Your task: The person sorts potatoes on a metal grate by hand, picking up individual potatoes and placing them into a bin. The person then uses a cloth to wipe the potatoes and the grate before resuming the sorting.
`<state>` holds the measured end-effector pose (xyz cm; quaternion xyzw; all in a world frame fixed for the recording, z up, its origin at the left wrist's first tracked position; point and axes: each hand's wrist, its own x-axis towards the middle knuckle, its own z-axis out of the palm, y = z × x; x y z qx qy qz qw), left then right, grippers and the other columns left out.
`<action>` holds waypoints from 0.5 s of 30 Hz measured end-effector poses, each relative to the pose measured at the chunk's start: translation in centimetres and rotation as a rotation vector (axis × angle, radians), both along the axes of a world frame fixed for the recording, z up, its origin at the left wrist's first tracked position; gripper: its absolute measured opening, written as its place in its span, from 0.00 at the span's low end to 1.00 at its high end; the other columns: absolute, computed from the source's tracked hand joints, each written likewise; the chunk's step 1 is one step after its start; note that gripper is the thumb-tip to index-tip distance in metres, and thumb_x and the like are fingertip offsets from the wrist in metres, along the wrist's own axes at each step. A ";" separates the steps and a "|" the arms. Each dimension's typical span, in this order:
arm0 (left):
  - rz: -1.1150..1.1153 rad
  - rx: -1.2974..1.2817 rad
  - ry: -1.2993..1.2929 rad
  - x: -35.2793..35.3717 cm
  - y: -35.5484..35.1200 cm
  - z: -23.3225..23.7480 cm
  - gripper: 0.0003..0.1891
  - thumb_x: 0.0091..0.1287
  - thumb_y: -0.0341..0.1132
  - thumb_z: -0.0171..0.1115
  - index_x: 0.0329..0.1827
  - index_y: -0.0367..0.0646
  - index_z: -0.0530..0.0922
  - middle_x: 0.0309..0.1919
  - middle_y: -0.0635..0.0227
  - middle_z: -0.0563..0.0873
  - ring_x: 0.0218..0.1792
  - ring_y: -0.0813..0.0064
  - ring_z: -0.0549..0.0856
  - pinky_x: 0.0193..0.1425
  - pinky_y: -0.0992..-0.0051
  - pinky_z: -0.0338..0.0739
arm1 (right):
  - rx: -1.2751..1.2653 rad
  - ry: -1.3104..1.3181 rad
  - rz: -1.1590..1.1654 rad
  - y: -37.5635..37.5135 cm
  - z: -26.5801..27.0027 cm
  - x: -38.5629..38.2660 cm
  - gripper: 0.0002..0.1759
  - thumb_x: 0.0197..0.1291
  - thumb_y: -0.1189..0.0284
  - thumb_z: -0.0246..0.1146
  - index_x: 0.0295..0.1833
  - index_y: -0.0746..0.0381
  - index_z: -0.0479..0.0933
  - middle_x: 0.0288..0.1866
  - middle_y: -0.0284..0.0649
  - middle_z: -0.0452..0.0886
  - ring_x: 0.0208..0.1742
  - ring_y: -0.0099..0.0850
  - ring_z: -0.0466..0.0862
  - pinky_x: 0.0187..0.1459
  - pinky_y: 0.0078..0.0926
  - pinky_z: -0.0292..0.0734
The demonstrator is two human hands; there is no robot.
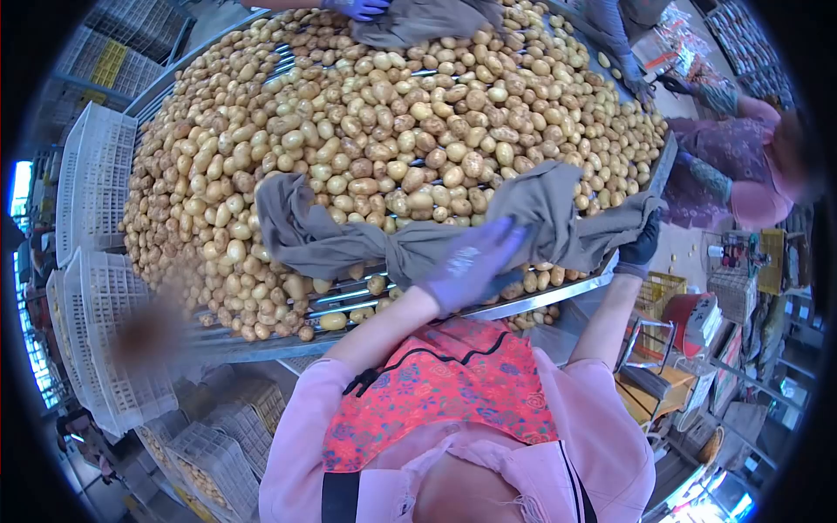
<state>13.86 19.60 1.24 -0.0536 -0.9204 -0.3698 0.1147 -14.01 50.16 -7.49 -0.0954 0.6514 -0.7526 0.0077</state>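
The apron (pixel 445 383) occupies the lower centre of the frame. Directly above it, the left hand (pixel 466 266), gloved in purple, lies on the cloth (pixel 427 248) with fingers extended and close together; no closed grip is visible, and the thumb cannot be seen. The right hand (pixel 643 242), in a dark glove, is at the cloth's right end, right of centre. Its fingertips are not clear, so whether it grips cannot be told.

The cloth is grey, bunched and twisted. It lies across the potatoes (pixel 375 139) from left of centre to the right, just beyond the metal rim of the surface (pixel 558 295). Bare rollers (pixel 349 296) show below its left half.

The step in hand appears to be positioning the cloth over the potatoes. Any further shift would call for a firm hold at both points and an even, low draw, so that potatoes do not roll over the rim.

Crates (pixel 100 179) stand at the upper left. At the top edge, a co-worker's hand (pixel 362 9) is beside a second cloth (pixel 427 22).
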 end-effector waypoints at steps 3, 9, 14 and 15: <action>0.249 -0.528 -0.107 4.1 -4.6 -2.3 0.26 0.59 0.41 0.63 0.60 0.41 0.71 0.55 0.51 0.76 0.57 0.53 0.76 0.58 0.57 0.70 | 0.483 -0.169 -0.169 3.4 -0.9 0.4 0.21 0.66 0.65 0.60 0.60 0.64 0.73 0.55 0.45 0.79 0.52 0.37 0.79 0.55 0.35 0.74; 0.493 -0.635 -0.466 13.0 -9.8 -4.6 0.26 0.58 0.48 0.64 0.57 0.46 0.75 0.49 0.58 0.79 0.47 0.56 0.80 0.48 0.59 0.73 | 0.827 0.019 0.222 -5.3 -0.6 8.9 0.21 0.61 0.64 0.63 0.57 0.62 0.75 0.49 0.48 0.80 0.52 0.43 0.79 0.54 0.39 0.73; 0.435 -0.439 -0.506 14.6 -10.5 -6.2 0.22 0.54 0.40 0.67 0.55 0.52 0.80 0.35 0.62 0.86 0.34 0.59 0.86 0.39 0.65 0.78 | 1.206 0.586 0.208 -13.2 -3.7 13.3 0.19 0.54 0.69 0.62 0.53 0.58 0.77 0.54 0.46 0.76 0.58 0.47 0.73 0.57 0.46 0.68; 0.518 -0.255 -0.406 14.9 -11.0 -5.9 0.21 0.54 0.38 0.67 0.54 0.51 0.81 0.36 0.60 0.87 0.35 0.59 0.87 0.40 0.66 0.79 | 1.203 0.584 0.200 -12.8 -3.5 13.0 0.19 0.54 0.69 0.62 0.53 0.58 0.77 0.54 0.46 0.76 0.58 0.47 0.73 0.57 0.46 0.68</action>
